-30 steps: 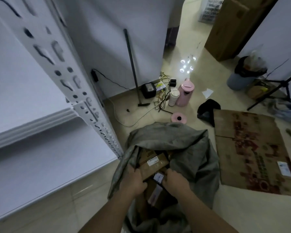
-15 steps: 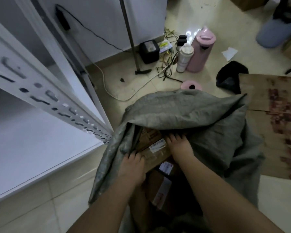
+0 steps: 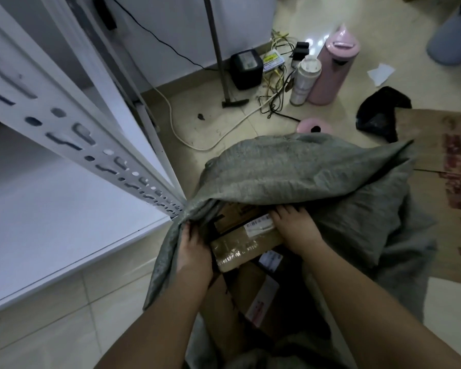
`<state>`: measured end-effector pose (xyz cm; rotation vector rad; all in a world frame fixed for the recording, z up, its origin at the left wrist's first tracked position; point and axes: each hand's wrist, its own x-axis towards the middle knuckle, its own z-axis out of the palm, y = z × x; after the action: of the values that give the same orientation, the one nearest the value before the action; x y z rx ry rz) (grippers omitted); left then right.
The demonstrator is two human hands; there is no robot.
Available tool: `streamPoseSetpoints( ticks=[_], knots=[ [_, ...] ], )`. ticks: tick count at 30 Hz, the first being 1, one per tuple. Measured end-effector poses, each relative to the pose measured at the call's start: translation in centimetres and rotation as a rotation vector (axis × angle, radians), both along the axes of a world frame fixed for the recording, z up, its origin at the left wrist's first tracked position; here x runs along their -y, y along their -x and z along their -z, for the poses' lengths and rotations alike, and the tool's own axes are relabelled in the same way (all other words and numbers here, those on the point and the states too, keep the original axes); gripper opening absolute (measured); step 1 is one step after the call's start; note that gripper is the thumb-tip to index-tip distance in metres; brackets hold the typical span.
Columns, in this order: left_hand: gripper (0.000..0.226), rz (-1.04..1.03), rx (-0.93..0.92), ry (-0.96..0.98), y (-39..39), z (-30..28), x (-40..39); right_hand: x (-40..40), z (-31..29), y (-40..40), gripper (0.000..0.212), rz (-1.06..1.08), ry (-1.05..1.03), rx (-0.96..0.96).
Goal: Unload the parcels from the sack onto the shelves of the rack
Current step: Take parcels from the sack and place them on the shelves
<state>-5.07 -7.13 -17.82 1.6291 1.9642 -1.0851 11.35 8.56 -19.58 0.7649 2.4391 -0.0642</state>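
Parcel lies crosswise in the sack between both hands; left hand and right hand clasp its ends.

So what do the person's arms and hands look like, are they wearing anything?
Nothing is worn that the picture shows. The left hand and right hand are bare: no gloves, rings or watch. Both forearms are bare too, with no sleeves in view.

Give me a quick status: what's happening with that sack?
Both hands, left hand and right hand, gripping taped parcel inside sack. Not lifted out. Sack flap drapes over opening; rack shelf close left.
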Motion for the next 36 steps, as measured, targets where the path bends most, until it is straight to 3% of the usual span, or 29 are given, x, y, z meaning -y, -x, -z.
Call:
streamPoseSetpoints(
  ticks=[4,10,15,21,25,28,33,36],
  knots=[
    [0.064,-0.119,0.185,-0.107,-1.4,-5.1,0.9,1.3,-5.6,-1.1,0.075,-0.004,-0.025,-0.067],
    [0.102,-0.410,0.339,-0.245,-2.2,-16.8,2.8,4.5,-18.2,-3.2,0.084,0.172,0.115,-0.220],
    [0.115,-0.333,0.357,-0.383,-0.8,-26.3,4.6,7.1,-27.3,-4.6,0.088,0.321,0.251,-0.311],
    [0.118,-0.432,0.737,-0.577,1.5,-36.1,6.6,7.9,-36.0,-6.1,0.096,0.466,0.482,-0.324],
    [0.109,-0.339,0.790,-0.688,0.8,-40.6,6.1,9.2,-38.9,-6.5,0.101,0.575,0.412,-0.301],
    [0.097,-0.320,0.811,-0.846,-1.0,-42.7,5.4,10.3,-40.6,-5.3,0.094,0.881,0.408,-0.320],
    [0.096,-0.392,0.782,-0.992,-3.6,-44.9,4.6,11.3,-44.1,-2.5,0.040,1.678,1.020,-0.622],
    [0.096,-0.261,0.720,-0.974,-3.9,-45.6,4.8,11.2,-46.7,-1.7,0.051,1.804,1.306,-0.669]
  ],
)
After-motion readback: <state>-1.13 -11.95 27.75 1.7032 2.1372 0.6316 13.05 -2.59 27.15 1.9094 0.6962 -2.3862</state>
